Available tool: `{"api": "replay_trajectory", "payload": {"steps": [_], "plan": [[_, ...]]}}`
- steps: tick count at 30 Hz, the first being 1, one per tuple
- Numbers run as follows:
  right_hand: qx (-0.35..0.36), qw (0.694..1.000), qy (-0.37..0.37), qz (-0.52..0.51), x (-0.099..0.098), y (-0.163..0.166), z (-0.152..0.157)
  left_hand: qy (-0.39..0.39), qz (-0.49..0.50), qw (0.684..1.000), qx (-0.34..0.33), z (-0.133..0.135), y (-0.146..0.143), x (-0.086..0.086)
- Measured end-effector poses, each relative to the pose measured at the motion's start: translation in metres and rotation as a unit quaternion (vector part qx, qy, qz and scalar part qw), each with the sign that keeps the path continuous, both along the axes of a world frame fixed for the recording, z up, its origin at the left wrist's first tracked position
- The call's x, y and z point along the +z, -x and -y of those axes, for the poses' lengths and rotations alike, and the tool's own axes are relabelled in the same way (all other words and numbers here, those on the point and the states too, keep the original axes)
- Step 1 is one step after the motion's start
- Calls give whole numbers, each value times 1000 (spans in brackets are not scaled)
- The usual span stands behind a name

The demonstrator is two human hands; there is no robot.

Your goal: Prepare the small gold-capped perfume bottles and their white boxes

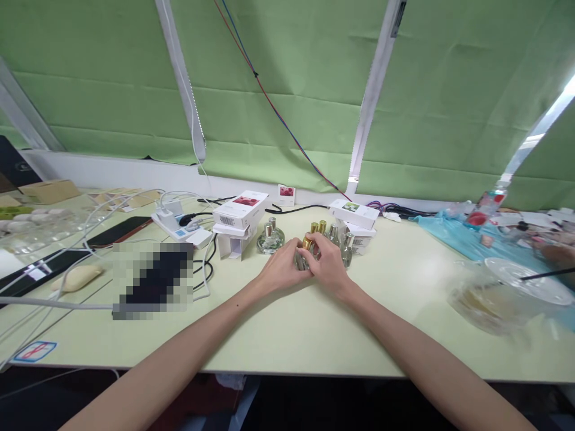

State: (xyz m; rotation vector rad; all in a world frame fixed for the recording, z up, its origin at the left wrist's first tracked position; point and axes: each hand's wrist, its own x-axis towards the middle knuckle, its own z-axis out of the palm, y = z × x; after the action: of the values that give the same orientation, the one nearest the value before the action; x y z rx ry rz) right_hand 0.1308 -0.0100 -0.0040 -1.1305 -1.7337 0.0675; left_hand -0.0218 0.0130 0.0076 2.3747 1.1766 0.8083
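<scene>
Gold-capped bottle (307, 243) is clasped between left hand (282, 270) and right hand (330, 263), beside other small bottles (347, 249).

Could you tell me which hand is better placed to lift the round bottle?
Probably the left hand: it is nearest the round bottle; the right hand lies farther across, though both grip a gold-capped bottle.

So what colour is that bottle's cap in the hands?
Gold. Head view: the perfume bottle, its cap showing, sits between the left hand and right hand.
</scene>
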Motion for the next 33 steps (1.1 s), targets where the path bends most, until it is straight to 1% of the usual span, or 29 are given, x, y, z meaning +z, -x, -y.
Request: {"api": "replay_trajectory", "payload": {"steps": [8, 13, 20, 24, 33], "plan": [[-2, 1000, -11, 10, -1, 0, -1, 32, 26, 999, -19, 2, -1, 4], [1, 1000, -2, 4, 0, 0, -1, 42, 35, 998, -32, -1, 1, 3], [5, 1000, -2, 6, -1, 0, -1, 45, 40, 994, -88, -4, 5, 5], [4, 1000, -12, 13, 0, 1, 0, 51, 32, 995, -79, -5, 5, 8], [4, 1000, -7, 14, 0, 1, 0, 14, 16, 998, -59, -7, 4, 3]]}}
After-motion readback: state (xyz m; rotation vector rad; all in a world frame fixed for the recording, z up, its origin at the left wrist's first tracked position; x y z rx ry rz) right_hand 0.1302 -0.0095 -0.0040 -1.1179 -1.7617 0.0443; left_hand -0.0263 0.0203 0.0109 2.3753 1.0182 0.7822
